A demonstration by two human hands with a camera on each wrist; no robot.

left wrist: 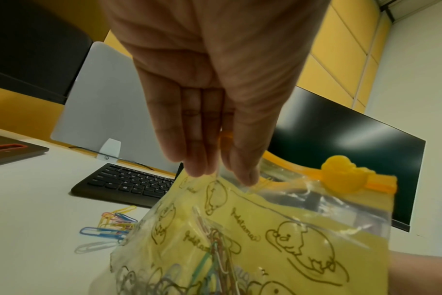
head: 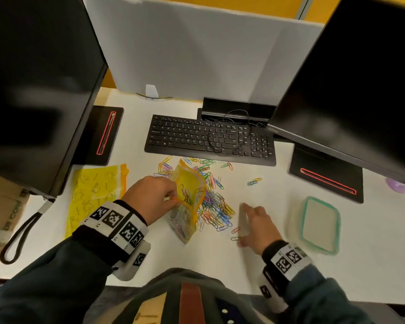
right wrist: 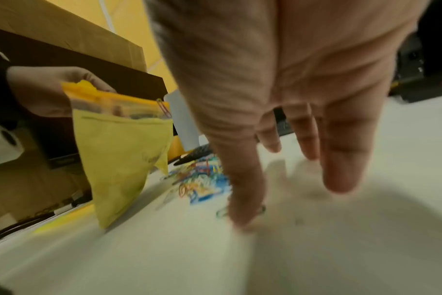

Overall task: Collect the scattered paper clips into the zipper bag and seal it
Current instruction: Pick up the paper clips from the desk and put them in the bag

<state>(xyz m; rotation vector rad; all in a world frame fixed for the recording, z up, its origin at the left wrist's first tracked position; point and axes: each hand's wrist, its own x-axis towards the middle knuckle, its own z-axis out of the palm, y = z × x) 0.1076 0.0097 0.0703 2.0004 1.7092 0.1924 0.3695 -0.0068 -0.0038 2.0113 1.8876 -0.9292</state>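
A yellow zipper bag (head: 189,195) with cartoon prints hangs with its mouth open and holds several coloured clips. My left hand (head: 151,195) pinches its top edge (left wrist: 230,180) between fingers and thumb, near the orange duck slider (left wrist: 339,173). A heap of coloured paper clips (head: 216,206) lies on the white desk just right of the bag. My right hand (head: 255,224) is spread flat with straight fingers, low over the desk right of the heap, its thumb (right wrist: 242,199) on a stray clip (right wrist: 222,212). The right wrist view is blurred.
A black keyboard (head: 208,139) lies behind the heap. A second yellow bag (head: 96,190) lies flat at left. A lidded container (head: 318,226) with a green rim stands at right. Monitors (head: 360,90) overhang both sides. A few clips (head: 254,181) lie apart.
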